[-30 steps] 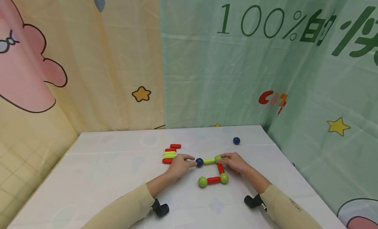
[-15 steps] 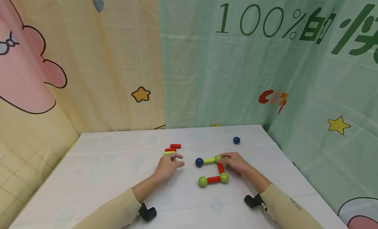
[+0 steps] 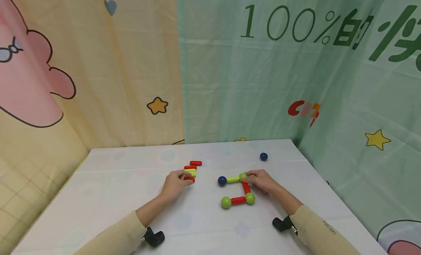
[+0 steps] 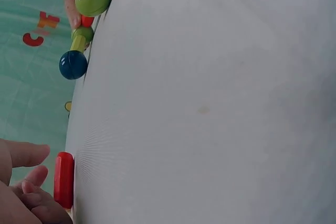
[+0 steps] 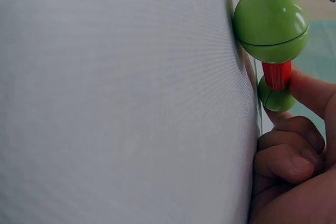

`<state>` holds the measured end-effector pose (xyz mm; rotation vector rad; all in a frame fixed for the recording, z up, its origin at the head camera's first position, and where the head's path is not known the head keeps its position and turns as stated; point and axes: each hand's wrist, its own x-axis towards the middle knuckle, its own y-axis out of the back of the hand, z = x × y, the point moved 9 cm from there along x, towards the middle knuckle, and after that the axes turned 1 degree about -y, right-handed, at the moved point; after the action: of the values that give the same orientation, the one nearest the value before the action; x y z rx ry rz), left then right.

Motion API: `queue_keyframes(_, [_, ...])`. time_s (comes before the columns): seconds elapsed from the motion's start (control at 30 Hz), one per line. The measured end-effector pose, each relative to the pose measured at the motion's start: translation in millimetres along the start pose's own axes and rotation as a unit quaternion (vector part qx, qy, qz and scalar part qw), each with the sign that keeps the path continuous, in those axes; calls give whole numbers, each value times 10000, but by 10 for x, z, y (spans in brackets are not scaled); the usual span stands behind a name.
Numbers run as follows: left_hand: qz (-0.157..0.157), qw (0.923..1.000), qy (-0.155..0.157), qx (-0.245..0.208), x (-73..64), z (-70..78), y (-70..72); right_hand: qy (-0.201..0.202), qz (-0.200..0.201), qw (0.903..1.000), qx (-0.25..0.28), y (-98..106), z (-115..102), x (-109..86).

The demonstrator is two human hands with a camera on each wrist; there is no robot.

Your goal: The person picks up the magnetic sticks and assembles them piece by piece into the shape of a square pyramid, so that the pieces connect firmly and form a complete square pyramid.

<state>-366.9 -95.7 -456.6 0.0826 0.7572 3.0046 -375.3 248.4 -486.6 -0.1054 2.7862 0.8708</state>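
Printed curtains (image 3: 210, 65) in cream and pale green hang behind a bench (image 3: 115, 196) with a white, faintly patterned top. Ball-and-rod assembly (image 3: 246, 187): lies on the bench between the 2 hands, close to the right; 4 glossy balls, joined by 3 rods, outline a square open on its left side. Far side: dark blue corner ball (image 3: 222, 181), yellow-green connecting rod (image 3: 233, 179), far green ball (image 3: 243, 177). Right side: red side rod, running to the near right green ball (image 3: 250, 198), which shows a fine seam. Near side: red near rod (image 3: 238, 200), ending at the near left green ball (image 3: 226, 202).

Right hand (image 3: 262, 180): thumb and finger pinch the far green ball. Left hand (image 3: 175, 182): thumb and forefinger moderately parted, at the loose red rod (image 3: 189, 179) and loose yellow-green rods (image 3: 192, 171); contact cannot be determined. Beyond these lie 2 farther red rods (image 3: 195, 163). Detached blue ball (image 3: 263, 156): well apart, beyond the assembly.

Left fingers partly cover the loose rods. Right fingers partly hide the far green ball. Both wrist views crop their own hand at the frame edge.
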Motion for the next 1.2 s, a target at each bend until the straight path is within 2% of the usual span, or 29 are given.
queue_keyframes(0.2, [-3, 9999, 119, 82, 13, -83, 17, 22, 44, 10000, -18, 3, 11, 9])
queue_keyframes(0.63, [89, 9988, 193, 452, 16, -101, 32, -2, 12, 10000, 9, 4, 1, -8])
queue_keyframes(0.8, [53, 9963, 95, 857, 13, -72, 45, -7, 8, 10000, 8, -3, 0, -7])
queue_keyframes(1.03, [-194, 9914, -66, 1295, 15, -27, -7, 20, 21, 10000, -43, -2, -12, -14])
queue_keyframes(1.2, [-508, 9912, -36, 1218, -7, -28, -141, -3, 21, 10000, -24, -4, 0, -7])
